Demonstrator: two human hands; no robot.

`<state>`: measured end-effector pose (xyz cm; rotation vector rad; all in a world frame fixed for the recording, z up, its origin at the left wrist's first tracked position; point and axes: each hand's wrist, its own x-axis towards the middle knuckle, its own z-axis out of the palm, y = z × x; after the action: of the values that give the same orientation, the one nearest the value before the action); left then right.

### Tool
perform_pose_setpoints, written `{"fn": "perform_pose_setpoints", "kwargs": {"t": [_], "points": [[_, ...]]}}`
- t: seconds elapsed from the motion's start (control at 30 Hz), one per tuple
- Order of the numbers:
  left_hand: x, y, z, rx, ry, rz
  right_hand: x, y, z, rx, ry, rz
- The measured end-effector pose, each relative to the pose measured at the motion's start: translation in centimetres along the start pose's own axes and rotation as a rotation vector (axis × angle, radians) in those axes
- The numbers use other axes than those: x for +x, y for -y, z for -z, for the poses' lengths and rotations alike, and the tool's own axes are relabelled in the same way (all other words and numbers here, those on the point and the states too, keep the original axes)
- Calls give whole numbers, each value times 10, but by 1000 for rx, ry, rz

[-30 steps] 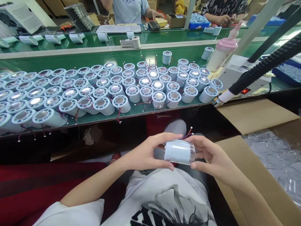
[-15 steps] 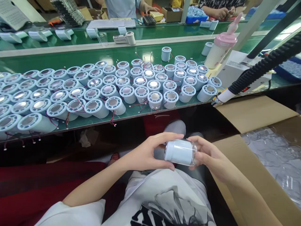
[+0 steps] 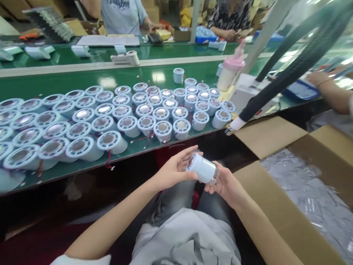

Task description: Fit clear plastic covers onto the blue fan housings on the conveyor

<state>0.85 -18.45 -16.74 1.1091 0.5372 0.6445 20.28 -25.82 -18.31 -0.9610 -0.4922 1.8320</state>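
Note:
Over my lap, both hands hold one pale blue cylinder (image 3: 202, 169) that sits inside a clear plastic cup, lying on its side. My left hand (image 3: 175, 168) wraps the end with the metal disc, fingers curled over it. My right hand (image 3: 223, 183) cups the clear end from below. On the green bench (image 3: 82, 79) in front of me stand several more pale blue cylinders (image 3: 162, 129) in rows, metal discs facing up, thin red and black wires trailing between them.
An open cardboard box (image 3: 275, 206) of clear plastic cups stands at my right. A black corrugated hose (image 3: 278, 79) slants over the bench's right end, beside a pink-lidded bottle (image 3: 231, 73). Other people work across the bench, and another person's arm (image 3: 328, 88) shows at the far right.
The cylinder has turned so its disc end faces up-left, and the wires above it are no longer seen. My hands sit slightly higher and closer together. The camera view has swung to the right.

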Motion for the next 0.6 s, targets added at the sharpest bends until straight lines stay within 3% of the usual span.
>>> {"fn": "perform_pose_setpoints", "kwargs": {"t": [0.17,0.27,0.43,0.6], "points": [[89,5,-4,25,-7,61,40,10,32,102,-169,185],[122,2,-7,85,33,76,57,20,44,159,-210,204],[132,-3,-3,145,39,88,68,31,46,202,-200,145],[114,-6,1,176,43,86,55,38,38,157,-157,26]]}}
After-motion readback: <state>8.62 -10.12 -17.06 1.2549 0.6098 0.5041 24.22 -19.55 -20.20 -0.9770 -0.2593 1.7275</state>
